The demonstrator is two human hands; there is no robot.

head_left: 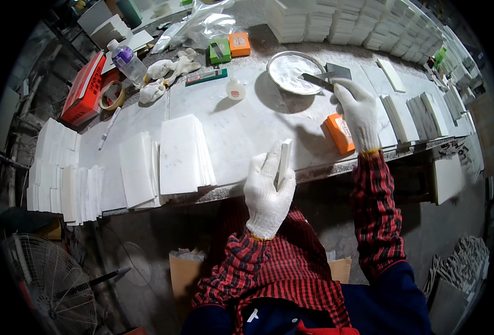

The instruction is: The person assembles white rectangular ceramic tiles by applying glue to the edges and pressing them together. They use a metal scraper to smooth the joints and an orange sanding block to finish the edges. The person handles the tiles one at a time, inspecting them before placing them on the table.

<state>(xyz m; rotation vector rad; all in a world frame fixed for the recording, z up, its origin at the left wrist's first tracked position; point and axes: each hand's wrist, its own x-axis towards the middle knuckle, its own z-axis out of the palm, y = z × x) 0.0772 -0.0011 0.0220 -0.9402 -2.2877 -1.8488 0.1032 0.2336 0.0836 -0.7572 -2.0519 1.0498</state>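
a pale, grey-veined, rough-edged surface (247,120) stretches left to right, brightly lit. the grey floor (426,234) below it lies in dim shade, and a wire-caged fan (54,279) stands at the near left.

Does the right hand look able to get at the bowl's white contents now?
Probably yes: the right hand holds a dark flat tool that overhangs the bowl, and the white contents lie open.

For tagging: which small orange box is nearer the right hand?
The front orange box, by the right hand; the back orange box sits beside the green box.
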